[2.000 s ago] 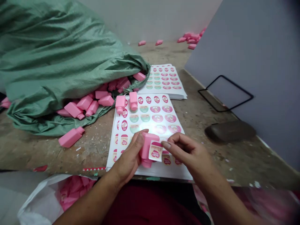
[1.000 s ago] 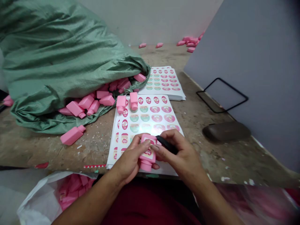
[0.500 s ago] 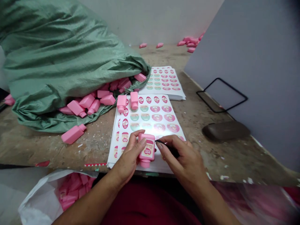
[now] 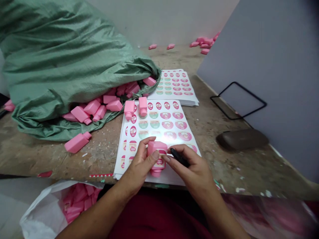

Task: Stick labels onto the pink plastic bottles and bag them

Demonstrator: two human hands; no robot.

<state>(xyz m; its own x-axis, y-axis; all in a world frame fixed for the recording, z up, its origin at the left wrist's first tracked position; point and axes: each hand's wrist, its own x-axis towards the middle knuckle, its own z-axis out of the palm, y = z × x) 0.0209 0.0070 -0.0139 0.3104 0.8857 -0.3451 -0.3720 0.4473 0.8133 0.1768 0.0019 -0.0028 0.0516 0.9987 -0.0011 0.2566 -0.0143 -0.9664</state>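
My left hand (image 4: 142, 162) is wrapped round a small pink plastic bottle (image 4: 156, 146), its neck pointing down toward me. On the bottle's face is a label (image 4: 159, 162) with the word "BABY", partly covered by my thumbs. My right hand (image 4: 190, 166) grips a slim black tool (image 4: 178, 157), whose exact kind I cannot make out. The right thumb reaches the label's right side. Beneath both hands lies a sheet of printed stickers (image 4: 159, 124), with two more pink bottles (image 4: 129, 109) resting on its upper left corner.
A green sack (image 4: 74, 66) spills pink bottles at left, and one bottle (image 4: 77, 142) lies in front. Another sticker stack (image 4: 176, 86) is behind. To the right are a dark case (image 4: 241, 139) and a black wire frame (image 4: 238, 99). A white bag (image 4: 42, 209) of bottles hangs below the table edge.
The black tool has swung up and back from the bottle into the right hand. My right thumb has moved left onto the label. The bottle has tilted slightly.
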